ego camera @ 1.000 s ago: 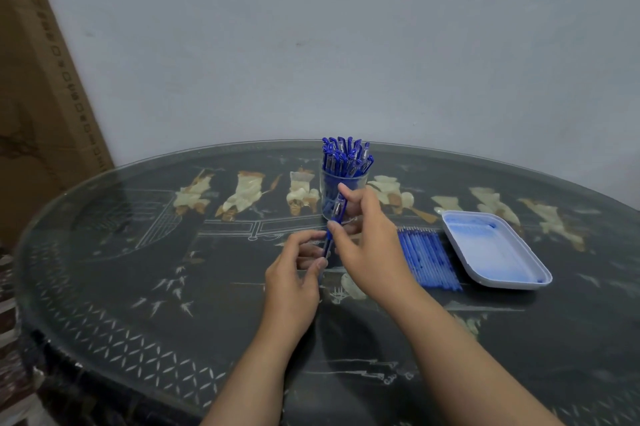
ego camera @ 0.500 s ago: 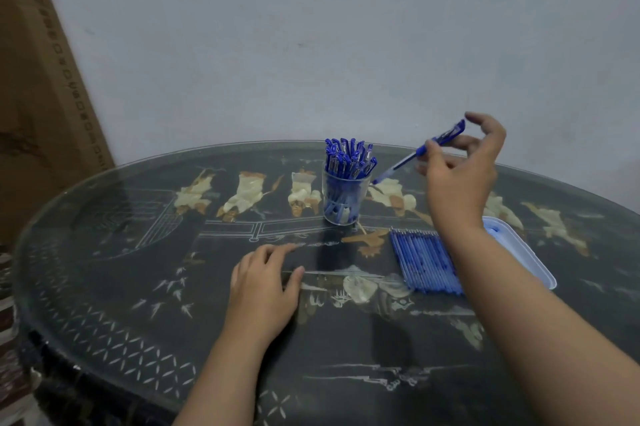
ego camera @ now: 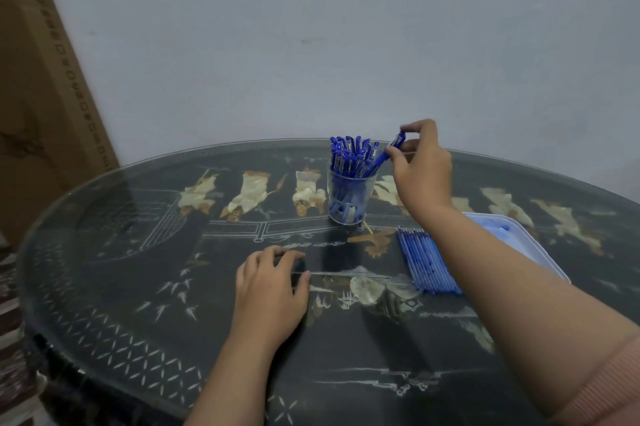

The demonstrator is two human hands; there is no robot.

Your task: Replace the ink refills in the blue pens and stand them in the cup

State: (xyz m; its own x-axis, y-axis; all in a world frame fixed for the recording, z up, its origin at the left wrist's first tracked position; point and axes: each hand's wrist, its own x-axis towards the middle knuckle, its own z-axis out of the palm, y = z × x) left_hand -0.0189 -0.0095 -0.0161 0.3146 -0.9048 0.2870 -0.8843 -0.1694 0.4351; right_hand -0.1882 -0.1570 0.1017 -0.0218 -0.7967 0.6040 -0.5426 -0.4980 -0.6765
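Your right hand [ego camera: 420,172] holds a blue pen [ego camera: 384,157] at the cup [ego camera: 349,197].
The right arm reaches forward over the table [ego camera: 138,252], thumb and fingers pinched on the pen's upper end; the pen leans, its lower end inside the clear cup among the other pens. Your left hand [ego camera: 270,290] lies palm down on the table (fingers loosely curled, holding nothing). Blue refills [ego camera: 422,262] lie in a row beside the pale tray [ego camera: 540,252].
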